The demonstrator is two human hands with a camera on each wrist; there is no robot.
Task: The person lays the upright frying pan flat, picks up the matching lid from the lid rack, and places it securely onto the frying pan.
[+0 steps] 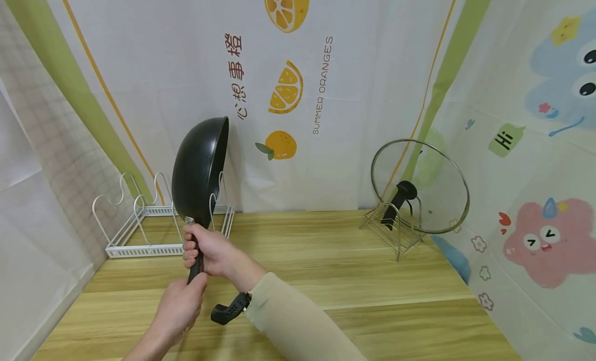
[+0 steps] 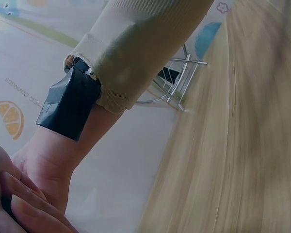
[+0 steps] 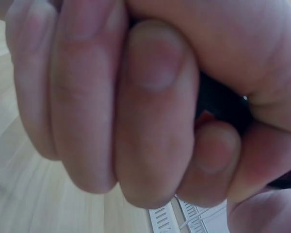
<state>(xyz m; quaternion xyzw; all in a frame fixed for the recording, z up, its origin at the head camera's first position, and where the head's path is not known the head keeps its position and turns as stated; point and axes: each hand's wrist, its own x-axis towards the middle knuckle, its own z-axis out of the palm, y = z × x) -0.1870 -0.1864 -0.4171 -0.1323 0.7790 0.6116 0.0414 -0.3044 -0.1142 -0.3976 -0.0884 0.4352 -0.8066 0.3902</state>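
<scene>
A black wok [image 1: 197, 164] is tipped up on its side at the white wire rack [image 1: 144, 251], its open face turned right. Rack wires pass in front of the wok's rim; whether its weight rests on the rack I cannot tell. My right hand [image 1: 211, 250] grips the black handle [image 1: 196, 268] close to the pan, fingers curled round it. Just below, my left hand [image 1: 179, 304] holds the handle's lower end. In the right wrist view, curled fingers [image 3: 153, 121] cover most of the handle. The left wrist view catches only part of the gripping fingers [image 2: 34, 213].
A glass lid [image 1: 467, 195] with a black handle [image 1: 393, 208] leans in a small metal rack [image 1: 399, 242] at the back right. Printed curtains [image 1: 344, 169] hang behind and beside the wooden tabletop [image 1: 302, 247]. A black strap [image 1: 233, 309] hangs from my right wrist.
</scene>
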